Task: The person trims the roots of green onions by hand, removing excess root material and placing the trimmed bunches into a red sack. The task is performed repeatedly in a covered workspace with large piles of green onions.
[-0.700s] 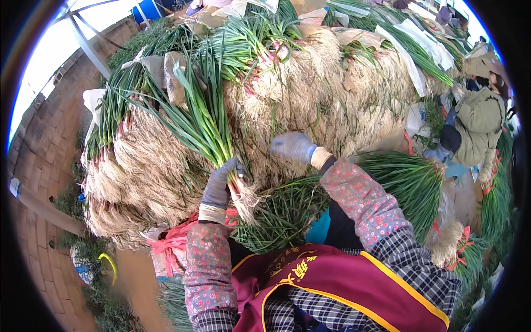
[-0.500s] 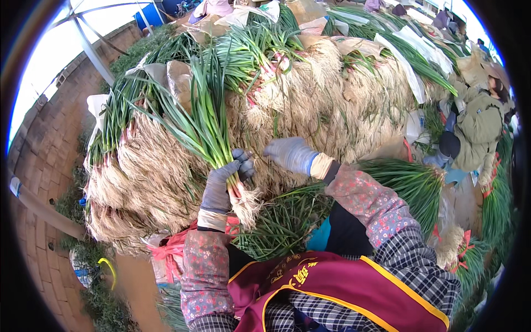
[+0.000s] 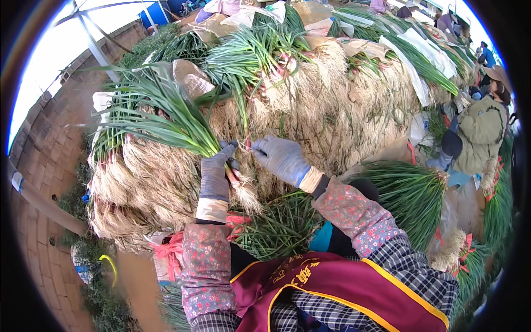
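My left hand [image 3: 215, 174], in a grey glove, is closed round a bunch of scallions [image 3: 185, 119]. Their long green leaves fan out to the upper left, and the pinkish stems and pale roots stick out below the fist. Just to the right, the gloved right hand [image 3: 283, 160] has its fingers pinched at the reddish lower end of a single scallion [image 3: 243, 113], whose green top reaches up toward the heap. Both hands are in front of a big heap of scallions [image 3: 315, 110], roots facing me.
Loose green leaves [image 3: 276, 229] lie below my hands. A tied scallion bundle [image 3: 406, 191] rests to the right, and a red plastic bag [image 3: 168, 252] sits by my left forearm. Another person [image 3: 481, 130] works at the far right. A metal pole [image 3: 47, 205] slants in at left.
The bunch in my left hand has tipped over to the left, and that hand has shifted slightly up and left. My right hand has moved left, to the lower end of a single scallion.
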Demonstrator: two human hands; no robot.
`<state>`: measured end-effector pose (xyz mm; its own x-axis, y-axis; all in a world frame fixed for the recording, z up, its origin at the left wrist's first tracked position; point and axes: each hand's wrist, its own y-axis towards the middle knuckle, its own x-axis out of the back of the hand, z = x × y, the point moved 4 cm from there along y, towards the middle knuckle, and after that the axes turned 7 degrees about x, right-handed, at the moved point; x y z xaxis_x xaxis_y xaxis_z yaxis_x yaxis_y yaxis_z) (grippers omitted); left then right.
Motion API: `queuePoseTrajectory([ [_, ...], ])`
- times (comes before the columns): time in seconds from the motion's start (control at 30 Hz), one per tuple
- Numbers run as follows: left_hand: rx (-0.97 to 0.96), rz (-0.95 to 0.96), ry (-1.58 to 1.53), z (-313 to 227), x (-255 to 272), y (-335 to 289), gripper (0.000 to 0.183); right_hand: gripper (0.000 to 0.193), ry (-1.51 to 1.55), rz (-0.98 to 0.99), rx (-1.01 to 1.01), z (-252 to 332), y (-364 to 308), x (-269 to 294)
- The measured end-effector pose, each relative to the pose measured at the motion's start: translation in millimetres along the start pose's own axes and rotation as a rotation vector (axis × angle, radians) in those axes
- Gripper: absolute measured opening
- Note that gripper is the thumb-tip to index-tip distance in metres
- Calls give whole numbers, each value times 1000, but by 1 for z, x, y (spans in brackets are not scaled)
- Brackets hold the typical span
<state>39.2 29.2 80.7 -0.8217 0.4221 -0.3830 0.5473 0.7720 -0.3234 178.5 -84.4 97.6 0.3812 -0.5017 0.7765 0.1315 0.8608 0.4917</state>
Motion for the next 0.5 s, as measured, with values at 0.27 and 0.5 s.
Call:
queuePoseTrajectory([
  [0.27,76,45,244,35,4,9,12,33,736,71,-293,-43,-9,-34],
  [0.5,75,104,131,53,-6,4,11,27,1374,117,-666,-45,26,-89],
])
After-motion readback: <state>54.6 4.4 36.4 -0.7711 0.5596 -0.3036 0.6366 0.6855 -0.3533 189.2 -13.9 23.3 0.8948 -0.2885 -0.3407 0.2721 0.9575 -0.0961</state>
